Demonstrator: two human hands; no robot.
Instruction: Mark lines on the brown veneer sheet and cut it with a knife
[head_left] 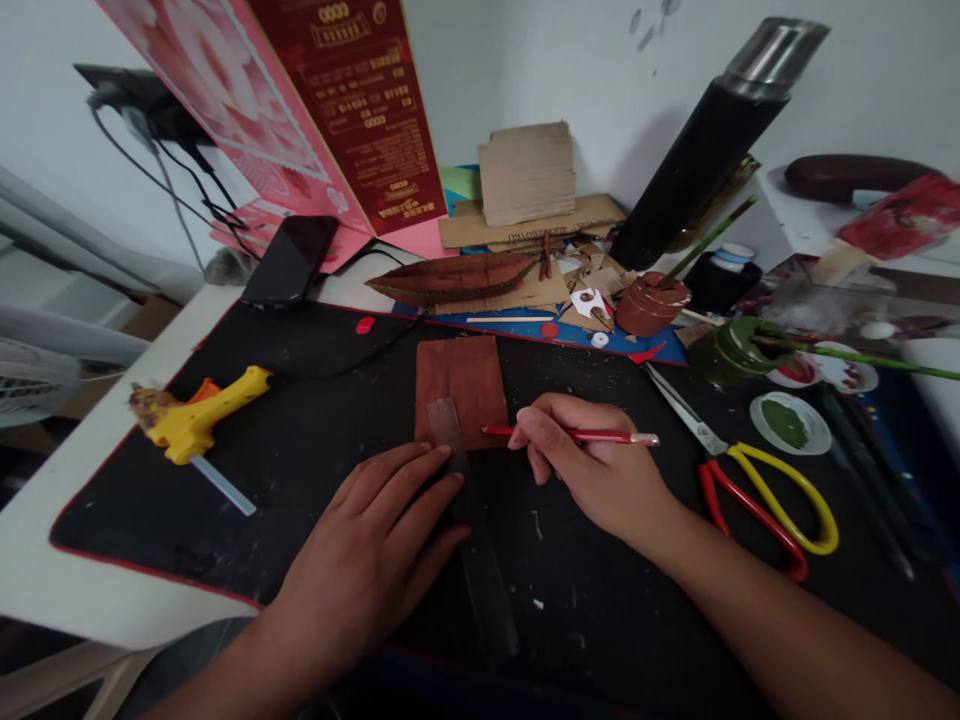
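Note:
A brown-painted rectangular piece (480, 370), apparently cardboard, lies flat on the black mat. Across its lower left part and toward me runs a clear ruler (484, 570). My left hand (375, 540) lies flat with fingers stretched out, its fingertips pressing on the ruler's edge near the brown piece. In my right hand (585, 450) a red pencil (611, 437) is pinched between thumb and fingers. The pencil's tip rests at or just above the lower right part of the brown piece; contact I cannot tell.
A yellow glue gun (199, 415) lies left, near a phone (291, 262). Behind stand a brown boat-shaped piece (450, 278), cardboard scraps and a tall black flask (690, 150). Scissors (712, 445) with red and yellow handles, paint jars (652, 305) and a green paint lid (791, 422) are right.

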